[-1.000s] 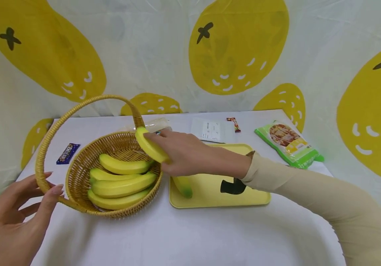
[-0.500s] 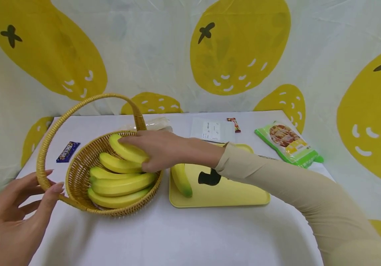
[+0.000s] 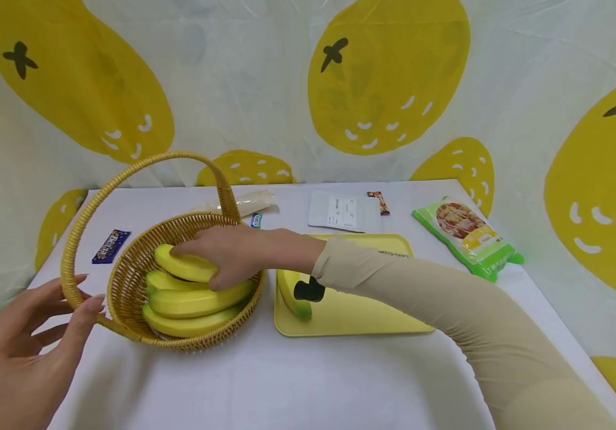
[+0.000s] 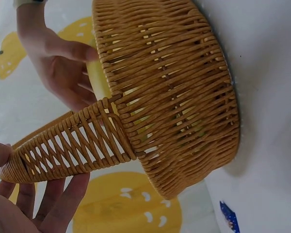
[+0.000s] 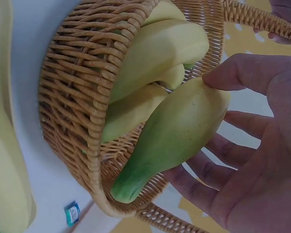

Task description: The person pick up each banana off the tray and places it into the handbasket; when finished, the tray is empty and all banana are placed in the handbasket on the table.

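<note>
A round wicker basket (image 3: 125, 292) stands on the left of the white table, with several yellow bananas (image 3: 195, 303) lying in it. My left hand (image 3: 28, 352) holds the near side of its arched handle (image 3: 78, 239), thumb on one side and fingers on the other. Inside the rim, my right hand (image 3: 238, 254) grips one more banana (image 5: 177, 131) from above. Its green stem end points down into the basket in the right wrist view, and the thumb presses on its upper end. Right of the basket another banana (image 3: 288, 292) lies on a yellow tray (image 3: 361, 313), partly behind my wrist.
A blue snack packet (image 3: 111, 246) lies left of the basket. Behind stand a clear plastic bag (image 3: 256, 202), a small teal packet (image 3: 256, 220), a white pouch (image 3: 342, 210) and a red wrapper (image 3: 379, 202). A green food bag (image 3: 463, 233) lies at the right.
My right hand has carried the banana leftward from over the basket's right rim and lowered it among the others. The left hand has stayed on the handle.
</note>
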{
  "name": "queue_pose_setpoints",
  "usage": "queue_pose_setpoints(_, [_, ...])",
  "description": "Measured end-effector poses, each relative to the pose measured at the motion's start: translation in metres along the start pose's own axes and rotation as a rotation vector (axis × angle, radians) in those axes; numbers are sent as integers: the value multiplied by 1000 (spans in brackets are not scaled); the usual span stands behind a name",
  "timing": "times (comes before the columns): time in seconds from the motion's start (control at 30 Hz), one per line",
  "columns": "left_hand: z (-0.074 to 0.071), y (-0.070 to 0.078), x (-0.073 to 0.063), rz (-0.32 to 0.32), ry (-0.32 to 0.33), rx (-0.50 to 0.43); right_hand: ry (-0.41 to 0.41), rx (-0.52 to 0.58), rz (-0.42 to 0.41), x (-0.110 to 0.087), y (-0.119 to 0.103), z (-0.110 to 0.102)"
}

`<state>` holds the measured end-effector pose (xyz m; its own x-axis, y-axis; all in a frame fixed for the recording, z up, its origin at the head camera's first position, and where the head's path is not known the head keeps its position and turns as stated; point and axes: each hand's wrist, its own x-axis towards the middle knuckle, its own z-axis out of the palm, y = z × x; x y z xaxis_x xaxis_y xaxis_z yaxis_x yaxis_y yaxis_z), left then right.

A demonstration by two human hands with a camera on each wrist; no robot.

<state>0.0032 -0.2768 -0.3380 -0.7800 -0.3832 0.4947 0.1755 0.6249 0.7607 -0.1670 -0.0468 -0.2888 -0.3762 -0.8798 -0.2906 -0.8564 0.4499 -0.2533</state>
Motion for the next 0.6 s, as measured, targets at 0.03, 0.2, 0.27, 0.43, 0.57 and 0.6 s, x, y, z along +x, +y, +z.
queue_pose_setpoints(0.03, [0,-1,0,1,1,-2,1,-8,-1,2,0,1])
queue_pose_setpoints(0.2, [1,-4,1,6,8,-8,27,-41,-5,11,1,4])
queue_pose_setpoints(0.27, [1,-3,1,0,7,-5,26,-38,5,14,1,7])
queue_pose_setpoints(0.43, [2,-1,-1,-15,1,-5,0,-27,39,17,-1,15])
queue_pose_setpoints(0.57, [2,-3,0,-12,7,-16,23,-85,44,14,-4,16])
queue_pose_setpoints(0.6, [2,-4,0,-8,9,-23,37,-99,46,12,-4,15])
